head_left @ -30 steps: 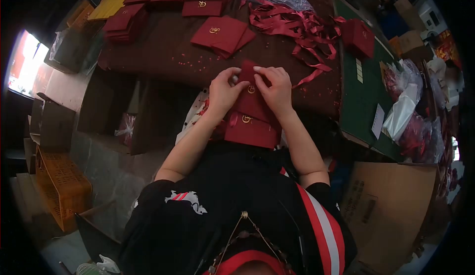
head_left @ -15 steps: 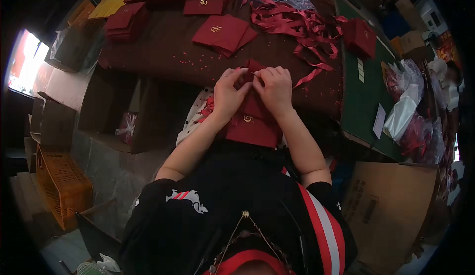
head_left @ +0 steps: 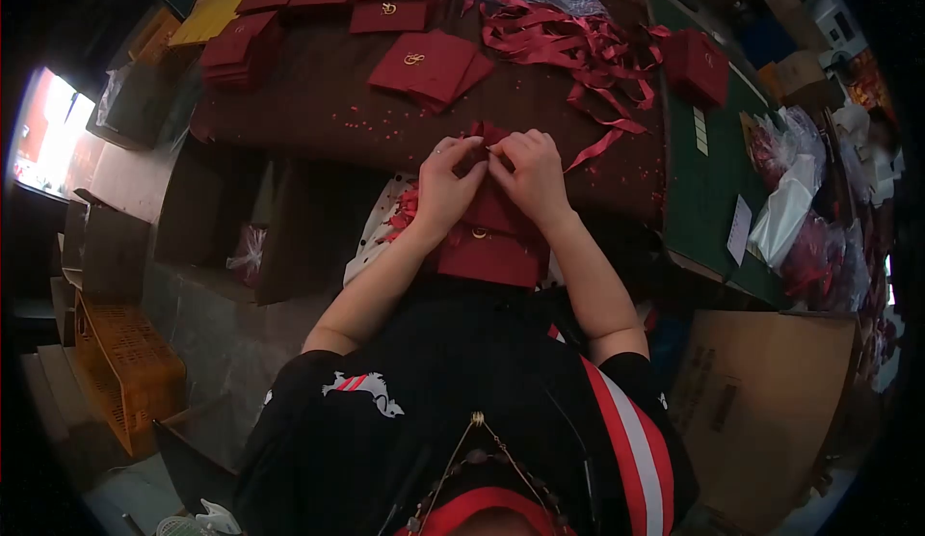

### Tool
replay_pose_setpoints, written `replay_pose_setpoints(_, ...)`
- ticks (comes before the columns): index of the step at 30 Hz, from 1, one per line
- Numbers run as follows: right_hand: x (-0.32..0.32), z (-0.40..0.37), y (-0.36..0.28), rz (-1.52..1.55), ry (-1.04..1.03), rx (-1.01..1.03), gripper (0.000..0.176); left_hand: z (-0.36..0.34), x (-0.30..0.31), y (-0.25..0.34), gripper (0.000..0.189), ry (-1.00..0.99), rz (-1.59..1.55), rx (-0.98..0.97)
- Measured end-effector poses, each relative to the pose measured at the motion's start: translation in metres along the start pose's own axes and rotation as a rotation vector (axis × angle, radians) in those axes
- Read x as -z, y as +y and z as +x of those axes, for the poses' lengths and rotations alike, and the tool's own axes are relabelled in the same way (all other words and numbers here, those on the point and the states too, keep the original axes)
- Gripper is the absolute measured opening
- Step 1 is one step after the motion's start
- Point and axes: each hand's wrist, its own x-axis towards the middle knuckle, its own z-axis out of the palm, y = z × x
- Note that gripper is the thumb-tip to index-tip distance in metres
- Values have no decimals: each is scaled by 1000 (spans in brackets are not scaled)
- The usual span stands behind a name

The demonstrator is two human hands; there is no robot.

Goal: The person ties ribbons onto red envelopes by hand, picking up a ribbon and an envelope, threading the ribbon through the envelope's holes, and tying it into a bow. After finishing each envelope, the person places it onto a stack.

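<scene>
pouch (head_left: 489, 216), dark red with a small gold emblem, sat at the bench's (head_left: 308, 117) near edge, right in front of the person, on top of a stack (head_left: 487, 258) of the same kind that reached past the edge toward the lap. its top end stuck up between the two hands.

left hand (head_left: 445, 187) and right hand (head_left: 532, 174) met over that top end. the fingers of both were curled in, thumb against forefinger, and each pinched the red flap, so neither hand was open and both had hold of the pouch. the fingertips nearly touched each other at the middle. both wrists were bent down, the forearms ran in from the body and came together in a narrow v, and the elbows were tucked close.

by the look of it, the step in hand was working the flap or mouth of the pouch, folding or closing it; what the fingertips gripped was too small to tell. a next move would call for a fine pinch that kept both sides level, with the stack below left steady.

further in on the bench lay a loose pair of pouches (head_left: 424, 59), more stacks toward the far left corner (head_left: 236, 42), and a tangle of ribbons (head_left: 578, 49) toward the far right. red scraps dotted the bench top. a green mat (head_left: 703, 189) lay off the right edge.
</scene>
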Motion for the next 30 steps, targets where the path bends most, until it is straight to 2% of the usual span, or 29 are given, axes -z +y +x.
replay_pose_setpoints(5,-4,-4,-4,36,45,2,11,-3,-2,2,36,21,37,1)
replay_pose_setpoints(7,-5,-5,-5,158,73,-127,12,-1,1,11,38,16,62,-22)
replay_pose_setpoints(9,-9,-7,-5,210,93,-178,12,-1,3,21,36,-34,6,102)
replay_pose_setpoints(10,-10,-7,-4,261,111,-226,11,-2,2,18,36,-35,7,100)
replay_pose_setpoints(12,-12,-8,-4,306,106,-298,11,-4,-1,11,39,1,72,-47)
replay_pose_setpoints(13,-12,-8,-4,348,97,-366,12,-4,-1,9,39,-2,72,-49)
replay_pose_setpoints(17,-8,-5,-2,387,82,-389,14,-5,-1,4,39,-33,146,-188)
replay_pose_setpoints(18,-5,-4,1,279,28,-377,15,-3,0,2,37,-54,169,-220)
replay_pose_setpoints(19,-3,-3,3,172,-26,-366,17,1,5,-2,37,-55,169,-221)
replay_pose_setpoints(21,4,-3,4,136,-36,-400,18,15,18,-9,34,-279,-20,-60)
replay_pose_setpoints(23,4,-4,7,85,-35,-412,22,23,22,-10,29,-291,14,-39)
replay_pose_setpoints(25,-1,-6,9,99,-40,-410,21,27,22,-12,27,-282,286,-82)
replay_pose_setpoints(26,-2,-5,10,112,-44,-408,20,30,20,-15,27,-281,286,-81)
replay_pose_setpoints(28,0,-3,15,202,-108,-458,22,34,15,-17,23,-248,359,-242)
replay_pose_setpoints(30,3,-2,19,290,-170,-508,24,40,18,-17,21,-292,377,-305)
